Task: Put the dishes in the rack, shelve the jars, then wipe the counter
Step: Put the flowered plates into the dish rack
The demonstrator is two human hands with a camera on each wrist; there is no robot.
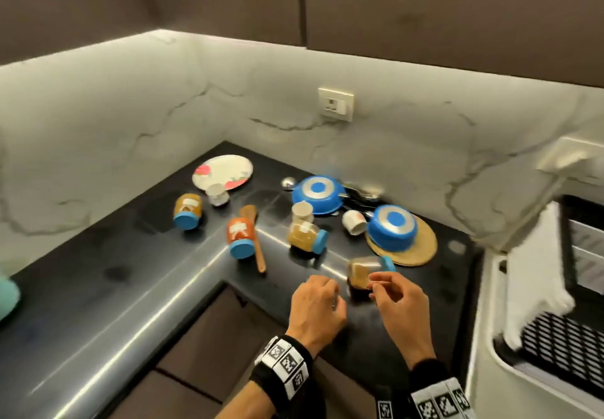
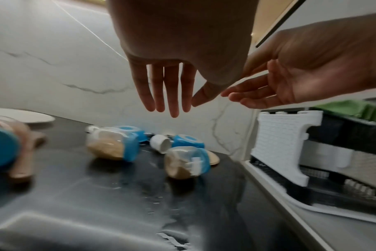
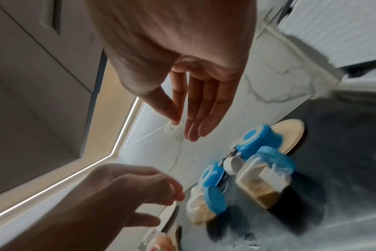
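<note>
Several blue-lidded jars lie on their sides on the black counter (image 1: 98, 288). The nearest jar (image 1: 366, 270) (image 2: 186, 163) (image 3: 262, 180) holds brown powder. Further back lie a yellow-filled jar (image 1: 305, 237), a red one (image 1: 240, 234) and an orange one (image 1: 187, 211). My left hand (image 1: 322, 288) (image 2: 167, 101) hovers just left of the nearest jar, fingers relaxed and holding nothing. My right hand (image 1: 380, 283) (image 3: 189, 125) hovers right beside that jar, also holding nothing. Two blue bowls (image 1: 318, 195) (image 1: 392, 227) sit upside down, with cups (image 1: 354, 222) and a flowered plate (image 1: 224, 170) around them.
A dish rack (image 1: 562, 337) stands at the right counter end with a white cloth (image 1: 536, 275) draped over it. A wooden spoon (image 1: 256, 242) lies beside the red jar, and a woven mat (image 1: 421, 248) under the right bowl. Dark cabinets hang above.
</note>
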